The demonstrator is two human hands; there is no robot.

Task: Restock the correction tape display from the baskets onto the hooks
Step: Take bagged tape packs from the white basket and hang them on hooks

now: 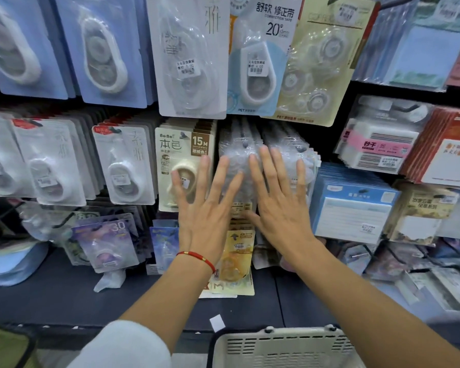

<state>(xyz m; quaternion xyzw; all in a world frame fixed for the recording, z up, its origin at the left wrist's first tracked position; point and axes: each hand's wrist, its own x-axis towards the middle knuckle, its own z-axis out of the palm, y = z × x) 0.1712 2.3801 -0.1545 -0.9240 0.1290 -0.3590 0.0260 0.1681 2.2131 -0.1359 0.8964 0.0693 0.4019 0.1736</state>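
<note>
From the head camera, your left hand (202, 216) and right hand (279, 205) are both flat with fingers spread, gripping nothing, pressed against the clear-wrapped packs (252, 155) of correction tape hanging in front of you. Your left fingers also overlap the beige pack (181, 155) just to their left. These packs are already on their hooks, and the step looks like squaring the row back.

To do it well, push evenly with both palms so the packs slide straight along the hooks rather than fanning out, and keep your left fingers off the beige pack so it does not swing. Just below your hands, a yellow pack (237, 261) stands on the shelf (51, 290), tilted; avoid knocking it. The basket (284, 346) sits below your right forearm, close for the next pick; its contents cannot be seen.
</note>
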